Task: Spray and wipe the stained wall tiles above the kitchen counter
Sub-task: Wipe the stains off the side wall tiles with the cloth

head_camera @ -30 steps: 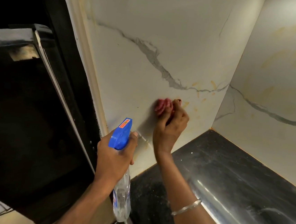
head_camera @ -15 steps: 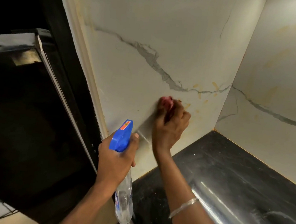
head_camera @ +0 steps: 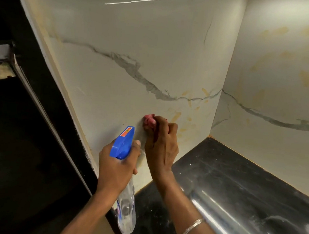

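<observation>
While our left hand [head_camera: 116,168] grips the blue-headed spray bottle [head_camera: 123,144] near the wall, our right hand [head_camera: 161,145] clutches a bunched pink cloth [head_camera: 149,120] against the marble-veined wall tile [head_camera: 138,40] — yellowish stains [head_camera: 176,117] just beside it, black worktop [head_camera: 238,181] below.

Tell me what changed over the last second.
The right hand, gripping the pink cloth, rubbed slightly down and left along the wall tile, nearer the spray bottle. Nothing was taken up or let go. The left hand holds the bottle as before; yellow stains remain right of the cloth.
</observation>
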